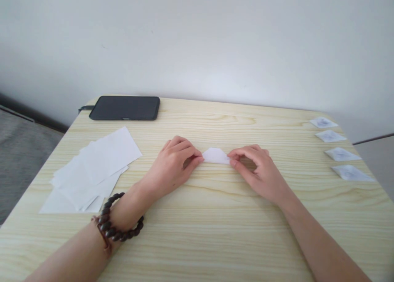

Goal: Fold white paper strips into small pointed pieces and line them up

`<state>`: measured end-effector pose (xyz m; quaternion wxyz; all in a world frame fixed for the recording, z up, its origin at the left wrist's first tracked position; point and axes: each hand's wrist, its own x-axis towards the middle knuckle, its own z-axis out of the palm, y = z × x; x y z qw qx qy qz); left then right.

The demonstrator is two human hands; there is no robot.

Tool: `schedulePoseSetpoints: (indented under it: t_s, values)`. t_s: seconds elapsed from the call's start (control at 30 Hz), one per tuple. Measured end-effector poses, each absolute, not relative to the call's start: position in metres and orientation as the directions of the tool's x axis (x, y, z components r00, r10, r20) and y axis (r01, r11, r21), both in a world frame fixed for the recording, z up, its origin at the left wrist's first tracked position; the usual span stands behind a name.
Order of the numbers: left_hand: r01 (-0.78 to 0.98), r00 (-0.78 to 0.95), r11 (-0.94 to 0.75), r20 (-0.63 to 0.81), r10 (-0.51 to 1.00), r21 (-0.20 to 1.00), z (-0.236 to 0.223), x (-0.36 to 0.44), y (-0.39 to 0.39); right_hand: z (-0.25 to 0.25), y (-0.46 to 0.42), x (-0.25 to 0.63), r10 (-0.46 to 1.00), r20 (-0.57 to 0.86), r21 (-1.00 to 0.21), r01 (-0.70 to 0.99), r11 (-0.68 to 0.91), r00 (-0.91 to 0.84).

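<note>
Left hand (175,161) and right hand (258,171) pinch opposite ends of small folded paper (216,155) between them, seemingly resting on surface (215,232). Loose sheets (95,165) left of hands; four folded pieces (342,154) farther right of hands; dark phone (124,108) beyond left hand.

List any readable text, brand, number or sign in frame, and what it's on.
None readable.
Held folded paper: no writing visible.
Loose white sheets: no writing visible.
Phone: dark screen, no lettering or brand visible.
Four paper diamonds: greyish patches, too blurred to tell marks from shading.
</note>
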<state>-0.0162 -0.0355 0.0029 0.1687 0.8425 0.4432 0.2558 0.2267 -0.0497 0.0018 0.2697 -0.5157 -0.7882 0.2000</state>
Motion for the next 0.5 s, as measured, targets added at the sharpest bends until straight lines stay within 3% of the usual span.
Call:
schedulePoseSetpoints:
  t_s: [0.5]
  values:
    - [0.703,0.389,-0.453,0.238,0.890,0.548,0.0035,-0.0112,-0.0383,0.0008,-0.0471,0.2173,0.938,0.223,-0.578,0.739,0.346,-0.265]
